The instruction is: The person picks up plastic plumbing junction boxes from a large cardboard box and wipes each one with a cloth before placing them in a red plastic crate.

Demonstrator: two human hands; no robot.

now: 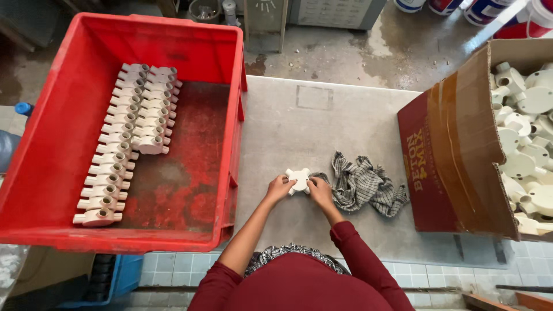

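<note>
Both hands: the left hand [279, 189] and right hand [319, 192] are closed on one cream plastic junction fitting [299, 179], one on each side, holding it low over the grey worktop [299, 115], near its front edge.
Fitting: a round body with short stubby outlets sticking out crosswise; its flat face is turned up toward the camera. No single long axis shows, since the arms spread about evenly.
Doing it well: judging by the grip, the piece is best kept steady with fingertips on opposite outlets, so the face stays visible and it does not twist.
Cloth: a checked rag [363, 184] lies crumpled just right of the right hand, touching or nearly touching it.
Red crate [57, 144]: to the left, with two neat rows of fittings [124, 141] lying side by side, outlets pointing across the rows.
Cardboard box [449, 155]: to the right, tipped open, with loose cream fittings [527, 144] heaped inside.
</note>
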